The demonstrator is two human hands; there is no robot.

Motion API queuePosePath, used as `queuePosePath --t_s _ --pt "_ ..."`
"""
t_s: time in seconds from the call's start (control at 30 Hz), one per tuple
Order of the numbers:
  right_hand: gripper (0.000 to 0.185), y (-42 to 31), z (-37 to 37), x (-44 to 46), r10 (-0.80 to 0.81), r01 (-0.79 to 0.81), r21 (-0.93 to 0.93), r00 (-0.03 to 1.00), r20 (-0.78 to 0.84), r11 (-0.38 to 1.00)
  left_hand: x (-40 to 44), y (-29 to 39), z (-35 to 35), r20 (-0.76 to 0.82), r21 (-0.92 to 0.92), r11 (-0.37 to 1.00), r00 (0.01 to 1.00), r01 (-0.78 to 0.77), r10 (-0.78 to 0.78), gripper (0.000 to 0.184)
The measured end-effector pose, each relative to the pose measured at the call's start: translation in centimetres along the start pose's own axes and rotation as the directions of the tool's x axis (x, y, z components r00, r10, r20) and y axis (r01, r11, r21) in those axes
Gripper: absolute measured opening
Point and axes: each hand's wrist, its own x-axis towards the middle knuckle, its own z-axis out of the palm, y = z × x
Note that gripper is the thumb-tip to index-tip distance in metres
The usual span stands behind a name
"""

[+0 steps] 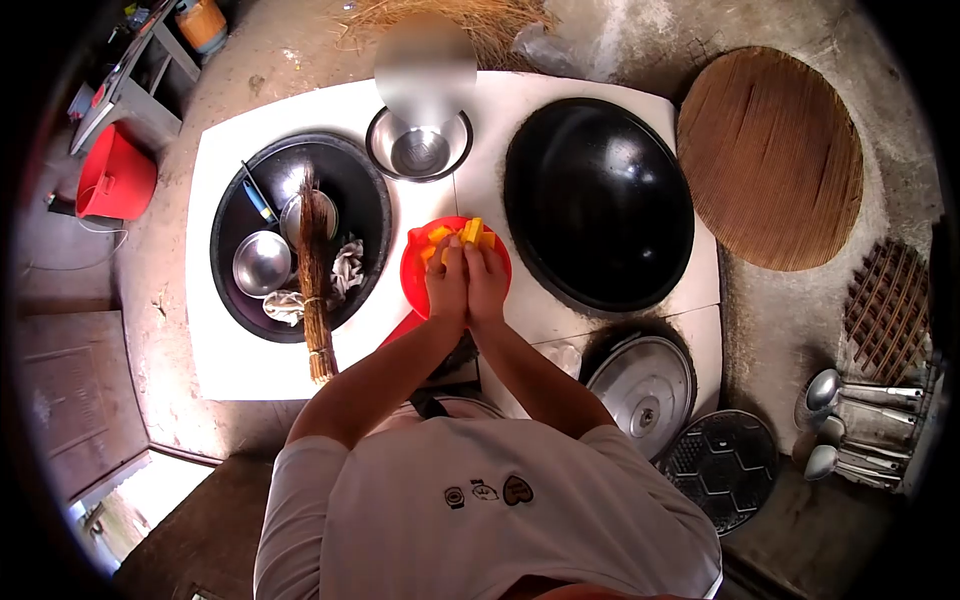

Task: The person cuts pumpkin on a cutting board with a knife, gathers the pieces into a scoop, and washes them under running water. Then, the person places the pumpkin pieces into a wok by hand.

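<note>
A red basin [409, 277] holding yellow-orange pieces [474, 232] stands on the white counter between two large black woks. My left hand [446, 284] and my right hand [485, 281] are side by side over the basin, touching each other. Their fingers reach down to the yellow pieces, and at least one piece seems to be between the fingertips. The fingers look bent and closed, though the exact grip is small and partly hidden. Just beyond the basin stands a steel bowl [419, 150].
The left wok [235, 190] holds bowls, cloths and a straw brush [315, 270]. At right is a large empty black wok [600, 200]. Nearer me lies a metal lid [643, 395]. A round wooden lid [770, 160] leans at far right, above hanging ladles [822, 389].
</note>
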Motion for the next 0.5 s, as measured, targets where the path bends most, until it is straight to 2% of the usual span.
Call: queuePosePath --t_s 0.03,0.1,0.13,0.2,0.23,0.3,0.33,0.4,0.43,0.47,0.5 --pt "0.035 -0.3 0.0 -0.4 0.001 -0.001 0.004 1.0 0.004 1.0 -0.5 0.4 0.0 -0.003 0.003 1.0 1.0 -0.004 0.004 0.041" --pt "0.038 -0.9 0.4 -1.0 -0.063 0.062 -0.022 0.998 -0.011 0.998 -1.4 1.4 0.1 0.056 -0.019 0.991 0.99 -0.131 0.131 0.038" --pt "0.038 -1.4 0.7 -1.3 -0.06 0.06 -0.017 0.998 -0.012 0.998 -1.3 1.4 -0.1 0.056 -0.013 0.991 0.99 -0.131 0.132 0.038" --pt "0.04 -2.1 1.1 -1.8 -0.127 0.121 -0.171 0.992 -0.027 0.978 -1.0 1.3 -0.6 0.105 0.053 0.975 0.973 -0.214 0.208 0.037" --pt "0.04 -2.0 1.2 -1.9 -0.13 0.124 -0.165 0.991 -0.028 0.978 -1.0 1.2 -0.7 0.108 0.057 0.974 0.971 -0.219 0.212 0.037" --pt "0.042 -1.5 1.4 -1.9 -0.178 0.173 -0.152 0.984 -0.019 0.973 -0.8 1.0 -0.9 0.064 0.129 0.93 0.938 -0.345 0.34 0.036" --pt "0.042 -1.2 1.3 -2.1 -0.17 0.164 -0.152 0.985 -0.024 0.975 -0.7 0.5 -1.4 0.064 0.135 0.932 0.941 -0.338 0.332 0.036" --pt "0.041 -1.0 1.4 -1.8 -0.087 0.089 -0.252 0.996 0.019 0.964 -0.2 0.4 -1.8 0.059 0.054 0.976 0.976 -0.213 0.21 0.036" --pt "0.042 0.2 1.2 -1.3 -0.221 0.223 -0.345 0.974 0.045 0.912 -0.6 0.7 -1.3 -0.003 0.037 0.985 0.985 -0.171 0.172 0.036" --pt "0.042 0.8 0.8 -0.7 -0.222 0.225 -0.341 0.974 0.047 0.913 -0.3 0.6 -0.9 -0.004 0.038 0.984 0.984 -0.176 0.176 0.036" --pt "0.041 0.1 0.6 -0.4 -0.165 0.165 -0.162 0.986 0.015 0.973 0.2 0.4 -0.7 0.079 0.148 0.955 0.966 -0.257 0.247 0.036"
